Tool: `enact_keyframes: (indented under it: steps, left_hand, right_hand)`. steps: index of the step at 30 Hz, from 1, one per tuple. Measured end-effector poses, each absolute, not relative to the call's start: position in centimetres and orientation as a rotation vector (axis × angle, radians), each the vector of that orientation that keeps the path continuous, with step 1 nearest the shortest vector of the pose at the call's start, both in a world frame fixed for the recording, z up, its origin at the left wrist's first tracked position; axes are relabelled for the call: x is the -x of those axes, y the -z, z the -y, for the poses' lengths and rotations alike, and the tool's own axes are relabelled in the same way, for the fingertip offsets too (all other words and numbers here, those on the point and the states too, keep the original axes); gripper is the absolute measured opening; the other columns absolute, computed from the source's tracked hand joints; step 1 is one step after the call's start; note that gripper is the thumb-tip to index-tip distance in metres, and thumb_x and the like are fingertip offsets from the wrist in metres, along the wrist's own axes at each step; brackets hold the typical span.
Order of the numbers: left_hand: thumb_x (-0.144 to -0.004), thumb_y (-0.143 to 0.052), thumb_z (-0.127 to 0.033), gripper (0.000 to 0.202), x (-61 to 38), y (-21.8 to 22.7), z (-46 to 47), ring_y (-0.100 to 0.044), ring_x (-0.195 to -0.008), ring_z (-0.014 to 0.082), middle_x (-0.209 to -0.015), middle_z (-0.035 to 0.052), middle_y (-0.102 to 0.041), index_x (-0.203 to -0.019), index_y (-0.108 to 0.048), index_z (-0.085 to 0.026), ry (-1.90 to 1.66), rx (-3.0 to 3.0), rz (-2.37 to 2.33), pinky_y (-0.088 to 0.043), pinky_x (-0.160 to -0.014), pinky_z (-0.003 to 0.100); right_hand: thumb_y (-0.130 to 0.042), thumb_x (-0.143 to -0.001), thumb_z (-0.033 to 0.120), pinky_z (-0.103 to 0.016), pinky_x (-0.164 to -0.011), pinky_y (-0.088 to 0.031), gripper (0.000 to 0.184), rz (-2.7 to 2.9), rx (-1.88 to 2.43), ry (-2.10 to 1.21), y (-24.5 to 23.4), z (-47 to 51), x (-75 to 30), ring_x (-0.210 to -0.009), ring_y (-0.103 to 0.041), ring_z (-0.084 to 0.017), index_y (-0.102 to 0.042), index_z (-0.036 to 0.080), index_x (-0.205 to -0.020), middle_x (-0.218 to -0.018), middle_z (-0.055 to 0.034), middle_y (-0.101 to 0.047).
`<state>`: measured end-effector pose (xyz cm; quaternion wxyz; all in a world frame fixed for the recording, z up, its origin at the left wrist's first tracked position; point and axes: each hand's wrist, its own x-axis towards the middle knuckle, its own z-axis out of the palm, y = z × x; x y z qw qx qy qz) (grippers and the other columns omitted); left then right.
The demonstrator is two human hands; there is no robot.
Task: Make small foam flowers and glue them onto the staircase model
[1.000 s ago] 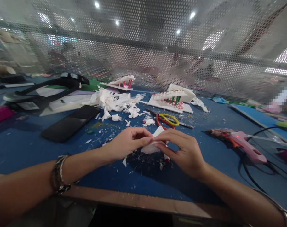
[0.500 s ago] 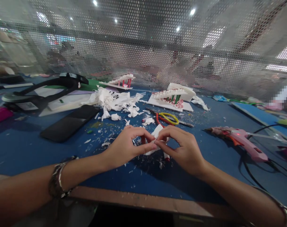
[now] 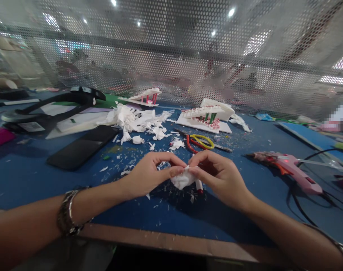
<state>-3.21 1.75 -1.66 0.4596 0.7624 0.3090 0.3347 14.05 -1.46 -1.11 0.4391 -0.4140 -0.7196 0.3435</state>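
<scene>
Between my fingertips is a crumpled piece of white tissue paper (image 3: 183,180), hanging just above the blue table. My left hand (image 3: 153,171) pinches its upper edge from the left, and my right hand (image 3: 219,175) pinches it from the right, so the fingertips nearly meet. Below my right fingers lies a small white stick with a red end (image 3: 199,186), partly hidden. Just beyond the hands are scissors with a yellow handle loop (image 3: 202,141) and a tool with red handles (image 3: 190,143). A heap of torn white paper (image 3: 131,118) lies behind my left hand.
A pink hot glue gun (image 3: 294,171) with its cable lies at right. Two small stair models, one on green posts (image 3: 205,114) and one on pink posts (image 3: 147,97), stand at the back. A black phone-like slab (image 3: 82,146) lies at left. Perforated metal (image 3: 171,52) rises behind.
The tissue has gone from a flatter, pointed sheet to a rounder, bunched shape hanging below my fingertips. Both hands keep pinching it in nearly the same place.
</scene>
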Motion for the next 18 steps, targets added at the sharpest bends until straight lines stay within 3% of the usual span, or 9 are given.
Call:
enact_keyframes:
  steps: [7, 13, 18]
  left_hand:
    - [-0.069, -0.059, -0.025, 0.009, 3.18, 1.72, -1.50, -0.049, -0.057, 0.0076, -0.069, -0.0016, -0.060, -0.070, -0.059, -0.016, -0.852, -1.731, -0.712, -0.038, -0.052, 0.018]
    - [-0.068, -0.058, -0.022, 0.007, 2.98, 1.49, -1.38, -0.046, -0.055, 0.0063, -0.060, -0.0044, -0.055, -0.067, -0.058, -0.015, -0.791, -1.546, -0.655, -0.036, -0.051, 0.017]
    - [-0.068, -0.058, -0.024, 0.009, 2.63, 1.67, -1.42, -0.047, -0.055, 0.0066, -0.062, -0.0041, -0.054, -0.071, -0.055, -0.015, -0.802, -1.515, -0.663, -0.036, -0.051, 0.017]
  right_hand:
    - [-0.056, -0.069, 0.022, -0.016, -0.044, -0.041, 0.011, 1.652, 0.985, -1.132, 1.23, 1.50, -13.83, -0.050, -0.049, -0.005, -0.048, 0.016, -0.066, -0.063, 0.0014, -0.054]
    - [-0.056, -0.070, 0.021, -0.015, -0.044, -0.039, 0.010, 1.647, 0.988, -1.130, 1.26, 1.45, -13.73, -0.048, -0.046, -0.003, -0.053, 0.016, -0.077, -0.061, 0.0038, -0.051]
    - [-0.056, -0.070, 0.025, -0.016, -0.041, -0.037, 0.010, 1.668, 1.041, -1.063, 1.34, 1.59, -13.80, -0.046, -0.043, -0.004, -0.053, 0.016, -0.069, -0.058, 0.0039, -0.049]
